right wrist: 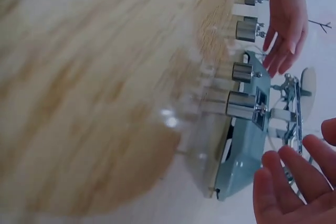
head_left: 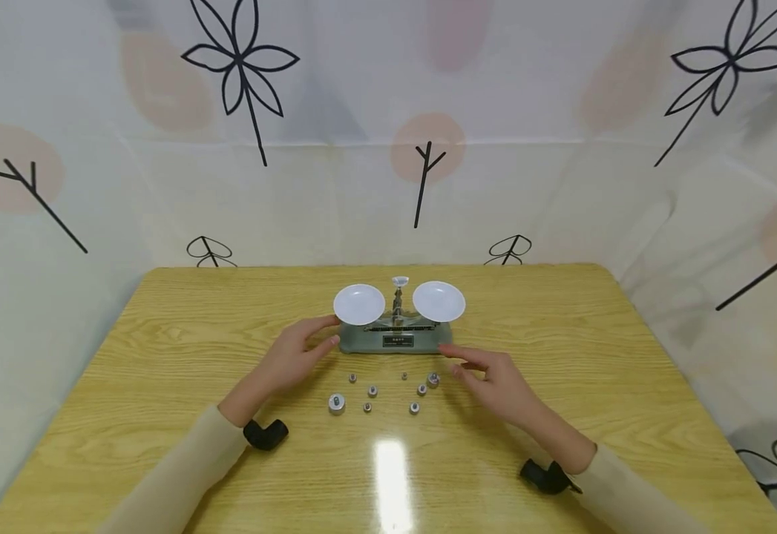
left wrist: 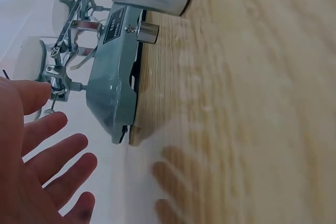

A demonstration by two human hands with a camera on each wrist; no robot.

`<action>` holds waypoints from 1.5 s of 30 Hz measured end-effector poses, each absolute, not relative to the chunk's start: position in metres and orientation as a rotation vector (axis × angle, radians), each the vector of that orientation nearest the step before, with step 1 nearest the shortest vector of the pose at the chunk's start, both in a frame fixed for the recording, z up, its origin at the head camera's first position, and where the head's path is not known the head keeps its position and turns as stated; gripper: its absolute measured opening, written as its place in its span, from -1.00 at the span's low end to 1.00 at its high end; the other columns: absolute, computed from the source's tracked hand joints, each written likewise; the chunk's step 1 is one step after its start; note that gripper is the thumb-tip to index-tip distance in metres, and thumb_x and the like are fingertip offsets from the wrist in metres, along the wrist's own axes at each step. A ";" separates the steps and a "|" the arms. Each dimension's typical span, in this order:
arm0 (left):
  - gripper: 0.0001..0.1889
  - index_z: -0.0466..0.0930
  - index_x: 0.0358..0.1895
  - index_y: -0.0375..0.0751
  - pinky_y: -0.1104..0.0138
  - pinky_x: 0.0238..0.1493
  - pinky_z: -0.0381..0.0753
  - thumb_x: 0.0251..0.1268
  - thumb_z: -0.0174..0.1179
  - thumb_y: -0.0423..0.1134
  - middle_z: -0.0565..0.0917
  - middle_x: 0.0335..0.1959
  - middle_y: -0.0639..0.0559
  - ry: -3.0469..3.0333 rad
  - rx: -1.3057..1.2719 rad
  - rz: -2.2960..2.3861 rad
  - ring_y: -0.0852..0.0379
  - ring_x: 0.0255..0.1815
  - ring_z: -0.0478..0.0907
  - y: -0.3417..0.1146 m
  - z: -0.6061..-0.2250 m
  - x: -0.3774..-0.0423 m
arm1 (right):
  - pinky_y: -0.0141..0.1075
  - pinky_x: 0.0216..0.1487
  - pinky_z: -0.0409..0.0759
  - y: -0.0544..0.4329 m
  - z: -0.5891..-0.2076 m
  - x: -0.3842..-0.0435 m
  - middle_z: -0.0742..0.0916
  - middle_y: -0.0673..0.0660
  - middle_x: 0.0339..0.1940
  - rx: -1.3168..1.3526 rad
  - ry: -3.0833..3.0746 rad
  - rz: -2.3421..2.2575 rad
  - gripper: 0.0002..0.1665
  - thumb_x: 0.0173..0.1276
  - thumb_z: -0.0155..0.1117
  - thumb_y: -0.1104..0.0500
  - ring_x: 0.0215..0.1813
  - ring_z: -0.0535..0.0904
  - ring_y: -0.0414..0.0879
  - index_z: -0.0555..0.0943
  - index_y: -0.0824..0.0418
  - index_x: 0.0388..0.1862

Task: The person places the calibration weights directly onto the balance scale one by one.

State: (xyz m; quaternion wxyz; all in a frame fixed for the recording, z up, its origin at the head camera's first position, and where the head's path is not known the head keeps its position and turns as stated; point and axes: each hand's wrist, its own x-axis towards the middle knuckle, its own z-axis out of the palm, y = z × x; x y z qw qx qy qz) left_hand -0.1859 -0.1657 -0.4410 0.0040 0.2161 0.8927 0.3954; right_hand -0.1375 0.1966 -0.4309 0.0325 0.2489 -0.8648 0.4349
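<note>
Grey-green balance (head_left: 398,340) sits between my left hand (head_left: 292,356) and right hand (head_left: 500,380), fingers loosely extended, holding nothing, weights (head_left: 372,391) in front, I'd guess for reach

The right hand (right wrist: 310,203), fingers extended, is beside a teal balance scale (right wrist: 245,156), with metal weights (right wrist: 241,105) on the wooden table (right wrist: 105,87) and the left hand (right wrist: 290,17) beyond.

– What stands behind the surface (head_left: 188,341)?
– A pale backdrop (head_left: 321,200) printed with black-outlined flowers (head_left: 238,58), bare twigs (head_left: 423,185) and blurred pinkish blotches (head_left: 168,85); it runs along both sides too.
– And the surface itself?
– Yellowish wood grain, rounded far corners, one bright white reflection (head_left: 393,482).
</note>
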 end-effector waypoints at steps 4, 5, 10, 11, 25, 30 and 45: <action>-0.51 0.49 0.37 -0.11 -0.09 0.36 0.31 0.50 0.13 0.01 0.51 0.33 -0.05 2.722 0.623 1.331 -0.11 0.42 0.33 -0.162 -0.445 -0.193 | -0.14 0.10 0.62 0.196 -0.435 -0.141 0.70 0.10 0.17 0.714 -2.705 1.535 -0.66 0.51 0.20 0.23 0.20 0.60 0.06 0.65 0.26 0.20; -0.51 0.48 0.37 -0.12 -0.09 0.37 0.31 0.49 0.15 -0.01 0.51 0.34 -0.06 2.699 0.618 1.353 -0.11 0.42 0.33 -0.161 -0.446 -0.195 | -0.18 0.11 0.61 0.196 -0.436 -0.141 0.70 0.11 0.17 0.700 -2.710 1.576 -0.67 0.51 0.19 0.22 0.20 0.60 0.06 0.65 0.25 0.19; -0.45 0.42 0.41 -0.18 -0.03 0.38 0.31 0.43 0.24 -0.11 0.46 0.37 -0.12 2.600 0.615 1.421 -0.10 0.42 0.33 -0.158 -0.452 -0.203 | -0.36 0.13 0.54 0.195 -0.437 -0.145 0.69 0.14 0.17 0.611 -2.740 1.780 -0.67 0.51 0.19 0.20 0.24 0.56 0.08 0.65 0.23 0.18; -0.43 0.41 0.42 -0.18 -0.01 0.39 0.30 0.41 0.27 -0.13 0.45 0.38 -0.12 2.581 0.605 1.431 -0.09 0.43 0.32 -0.157 -0.453 -0.205 | -0.37 0.15 0.53 0.195 -0.438 -0.146 0.69 0.14 0.17 0.595 -2.744 1.821 -0.67 0.51 0.19 0.20 0.25 0.55 0.08 0.65 0.23 0.18; -0.26 0.40 0.42 -0.25 -0.02 0.43 0.23 0.14 0.47 -0.30 0.46 0.37 -0.14 2.473 0.697 1.466 -0.11 0.44 0.29 -0.154 -0.463 -0.222 | -0.38 0.07 0.57 0.198 -0.450 -0.158 0.70 0.28 0.11 0.664 -2.746 2.034 -0.66 0.39 0.29 0.32 0.19 0.60 0.10 0.64 0.38 0.11; -0.27 0.42 0.39 -0.25 0.03 0.42 0.26 0.10 0.49 -0.33 0.49 0.35 -0.13 2.451 0.666 1.459 -0.08 0.41 0.33 -0.154 -0.462 -0.224 | -0.39 0.02 0.59 0.199 -0.453 -0.161 0.72 0.25 0.07 0.673 -2.809 1.972 -0.68 0.34 0.37 0.28 0.14 0.61 0.11 0.69 0.36 0.05; -0.26 0.36 0.42 -0.34 -0.04 0.45 0.16 0.15 0.44 -0.40 0.43 0.39 -0.22 2.453 0.684 1.475 -0.15 0.47 0.23 -0.155 -0.469 -0.226 | -0.38 -0.08 0.61 0.197 -0.455 -0.161 0.74 0.21 0.02 0.680 -2.872 1.871 -0.71 0.30 0.42 0.26 0.03 0.64 0.03 0.73 0.32 -0.01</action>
